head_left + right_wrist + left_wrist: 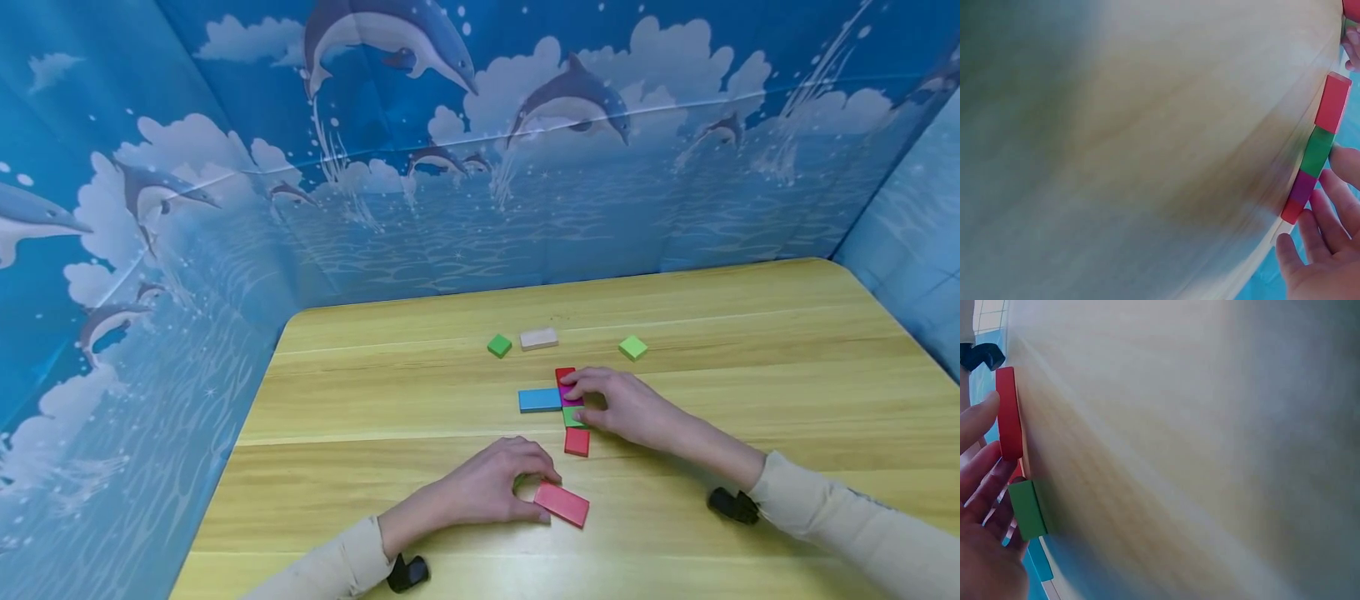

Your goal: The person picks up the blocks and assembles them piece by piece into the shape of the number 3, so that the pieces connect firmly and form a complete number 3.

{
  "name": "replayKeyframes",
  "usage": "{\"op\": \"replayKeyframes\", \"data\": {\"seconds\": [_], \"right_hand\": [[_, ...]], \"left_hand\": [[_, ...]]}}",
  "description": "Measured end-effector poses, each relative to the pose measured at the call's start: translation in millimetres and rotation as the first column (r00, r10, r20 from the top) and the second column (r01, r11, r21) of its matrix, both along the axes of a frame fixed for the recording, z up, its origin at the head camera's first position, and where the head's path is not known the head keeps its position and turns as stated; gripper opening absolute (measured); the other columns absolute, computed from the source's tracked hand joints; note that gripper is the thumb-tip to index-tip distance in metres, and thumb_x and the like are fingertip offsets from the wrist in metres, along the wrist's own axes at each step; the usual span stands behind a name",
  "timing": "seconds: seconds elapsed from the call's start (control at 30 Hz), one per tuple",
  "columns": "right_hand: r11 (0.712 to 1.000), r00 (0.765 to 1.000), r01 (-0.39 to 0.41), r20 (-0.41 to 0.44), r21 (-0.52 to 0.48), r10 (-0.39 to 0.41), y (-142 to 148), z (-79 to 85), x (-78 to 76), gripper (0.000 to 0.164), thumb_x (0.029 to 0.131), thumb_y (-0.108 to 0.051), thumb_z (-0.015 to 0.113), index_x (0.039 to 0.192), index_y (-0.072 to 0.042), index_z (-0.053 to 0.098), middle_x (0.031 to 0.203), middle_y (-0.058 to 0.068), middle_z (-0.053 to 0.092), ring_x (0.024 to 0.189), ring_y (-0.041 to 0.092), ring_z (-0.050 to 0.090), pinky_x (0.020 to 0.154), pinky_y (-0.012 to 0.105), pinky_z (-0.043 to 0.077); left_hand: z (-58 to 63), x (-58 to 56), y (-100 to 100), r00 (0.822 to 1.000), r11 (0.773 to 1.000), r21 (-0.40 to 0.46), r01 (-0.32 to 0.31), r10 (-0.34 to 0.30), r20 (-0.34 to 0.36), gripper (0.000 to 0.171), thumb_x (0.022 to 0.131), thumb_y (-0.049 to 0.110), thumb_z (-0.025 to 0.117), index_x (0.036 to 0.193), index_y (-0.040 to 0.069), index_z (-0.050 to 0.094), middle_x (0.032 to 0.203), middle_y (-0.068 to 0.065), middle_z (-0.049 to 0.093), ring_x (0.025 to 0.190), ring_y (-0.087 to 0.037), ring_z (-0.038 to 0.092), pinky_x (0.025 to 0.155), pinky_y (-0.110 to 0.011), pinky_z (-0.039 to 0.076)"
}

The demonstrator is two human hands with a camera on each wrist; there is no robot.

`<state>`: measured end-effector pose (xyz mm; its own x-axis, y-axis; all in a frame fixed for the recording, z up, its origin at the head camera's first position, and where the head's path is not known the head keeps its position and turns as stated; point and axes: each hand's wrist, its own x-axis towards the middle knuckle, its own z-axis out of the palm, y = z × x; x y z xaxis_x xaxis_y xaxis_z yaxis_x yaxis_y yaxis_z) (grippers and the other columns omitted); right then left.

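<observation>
My left hand (491, 483) holds a pinkish-red rectangular block (562, 505) by its left end, between thumb and fingers. In the left wrist view, a green block (1027, 509) lies by that hand's other fingers; the head view shows only a sliver of it. My right hand (630, 404) touches a line of blocks with thumb and fingertips. The line runs from a red block (565, 374) through a magenta block (572, 400) and a green block (573, 417) to a nearer red block (577, 442). A blue rectangular block (540, 401) adjoins the line's left side.
Towards the back of the wooden table (360, 375) lie a dark green square block (499, 346), a pale pinkish block (539, 338) and a light green block (633, 347). A dolphin-print curtain (487, 217) hangs behind the table and along its sides.
</observation>
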<state>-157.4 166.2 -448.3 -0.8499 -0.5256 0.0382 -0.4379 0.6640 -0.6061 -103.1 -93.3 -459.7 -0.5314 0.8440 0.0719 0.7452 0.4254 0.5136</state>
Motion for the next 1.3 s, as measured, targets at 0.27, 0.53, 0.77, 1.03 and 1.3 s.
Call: {"op": "replayKeyframes", "data": {"seconds": [0.27, 0.53, 0.77, 1.03, 1.3], "right_hand": [[1.000, 1.000, 0.001, -0.009, -0.003, -0.001, 1.4, 0.7, 0.9, 0.026, 0.087, -0.019, 0.077, 0.113, -0.015, 0.073, 0.132, 0.000, 0.059, 0.126, 0.028, 0.052, 0.101, 0.048, 0.044], [1.000, 1.000, -0.004, -0.003, -0.005, 0.004, 1.7, 0.2, 0.3, 0.028, 0.088, -0.018, 0.075, 0.115, -0.015, 0.072, 0.133, 0.000, 0.058, 0.127, 0.028, 0.050, 0.101, 0.048, 0.043], [1.000, 1.000, -0.005, 0.002, -0.017, 0.005, 1.5, 0.2, 0.9, 0.027, 0.088, -0.018, 0.076, 0.115, -0.014, 0.072, 0.133, 0.000, 0.059, 0.126, 0.028, 0.051, 0.102, 0.047, 0.043], [1.000, 1.000, -0.003, 0.001, -0.001, 0.003, 1.6, -0.3, 0.4, 0.027, 0.088, -0.019, 0.076, 0.114, -0.015, 0.072, 0.134, 0.000, 0.058, 0.127, 0.029, 0.050, 0.102, 0.048, 0.042], [1.000, 1.000, 0.002, 0.004, -0.001, -0.002, 1.1, -0.1, 0.5, 0.027, 0.088, -0.020, 0.076, 0.114, -0.016, 0.072, 0.134, 0.000, 0.058, 0.126, 0.029, 0.050, 0.102, 0.048, 0.043]], "left_hand": [[-0.3, 1.2, 3.1, 1.000, 0.999, -0.035, 0.016, -0.017, -0.013, 0.034, 0.084, 0.037, 0.079, 0.112, 0.021, 0.070, 0.112, 0.015, 0.060, 0.111, 0.000, 0.049, 0.101, -0.017, 0.035], [-1.0, 1.0, 3.6, 1.000, 0.999, -0.033, 0.010, -0.010, 0.019, 0.029, 0.086, 0.030, 0.078, 0.111, 0.020, 0.070, 0.110, 0.016, 0.059, 0.110, 0.000, 0.048, 0.100, -0.016, 0.036], [-2.4, 1.8, 2.7, 0.998, 0.999, 0.001, -0.052, 0.052, 0.036, 0.027, 0.086, 0.028, 0.078, 0.111, 0.020, 0.069, 0.108, 0.016, 0.058, 0.108, 0.000, 0.049, 0.098, -0.017, 0.039], [-0.8, 1.9, 1.8, 0.981, 0.982, 0.035, -0.183, 0.180, 0.072, 0.028, 0.084, 0.027, 0.079, 0.110, 0.021, 0.069, 0.107, 0.016, 0.058, 0.103, -0.001, 0.050, 0.093, -0.019, 0.043], [-0.6, 1.1, 2.6, 0.949, 0.955, 0.049, -0.294, 0.285, 0.137, 0.029, 0.083, 0.025, 0.080, 0.109, 0.018, 0.070, 0.104, 0.015, 0.058, 0.100, -0.002, 0.050, 0.089, -0.020, 0.045]]}}
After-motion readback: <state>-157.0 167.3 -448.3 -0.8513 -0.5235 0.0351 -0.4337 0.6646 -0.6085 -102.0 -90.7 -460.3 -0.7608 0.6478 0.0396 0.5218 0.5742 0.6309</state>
